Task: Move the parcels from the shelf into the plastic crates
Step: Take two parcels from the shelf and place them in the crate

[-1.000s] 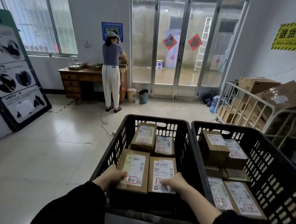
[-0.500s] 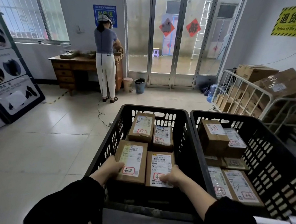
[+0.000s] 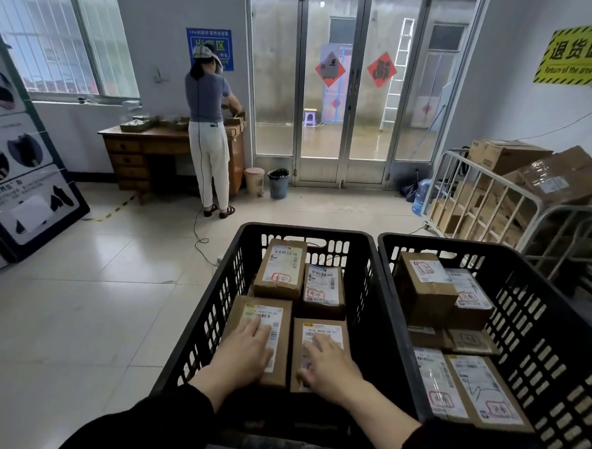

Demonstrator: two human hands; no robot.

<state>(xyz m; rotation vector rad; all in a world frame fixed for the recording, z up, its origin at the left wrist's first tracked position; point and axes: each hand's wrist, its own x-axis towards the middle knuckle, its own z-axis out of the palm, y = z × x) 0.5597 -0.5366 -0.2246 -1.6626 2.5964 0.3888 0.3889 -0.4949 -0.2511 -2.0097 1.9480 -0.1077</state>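
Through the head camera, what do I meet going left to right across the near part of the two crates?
Left crate's outer wall → left hand → right hand → pale flat parcel → brown flat parcel → right crate's outer wall.

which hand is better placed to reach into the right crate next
Right. The right hand lies flat on the near-right parcel, closest to the right crate. The left hand rests on the near-left parcel, farther off, and would likely have to cross over the other.
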